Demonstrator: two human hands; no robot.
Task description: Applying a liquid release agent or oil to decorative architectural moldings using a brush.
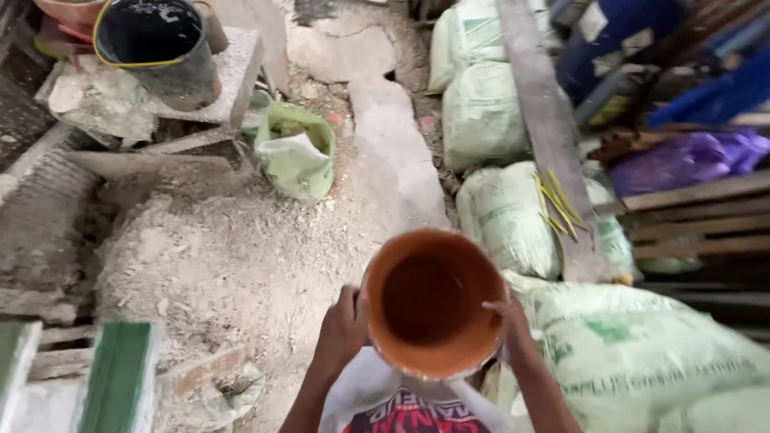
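We hold an orange bucket (431, 301) in front of us, chest high, over the dusty ground (216, 256). Our left hand (341, 329) wraps the rim on its side, fingers curled round the outer wall and thumb toward the lip. Our right hand (509, 321) closes on the opposite rim, fingers hooked over the edge. Both hands are closed on the bucket, one each side.

The bucket looks like stiff plastic, so we judge it keeps its shape under a squeeze and will not break easily. It appears empty inside, so it is probably light, and two hands are more than its weight needs. The rim is the natural place to grip, since the lip gives the fingers something to hook; the wall below is smooth and may be dusty and slick. We cannot tell whether it has a bail handle.

It is round, terracotta orange, darker and stained inside, with a paler, worn rim. Its mouth faces up toward us.

To our right lie pale green woven sacks (642, 353), stacked and full. A grey plank (545, 128) lies across them. Ahead to the left stands a black bucket (156, 48) with a yellow rim on a rough concrete slab (233, 80), and a small open green sack (295, 152) sits beside it.
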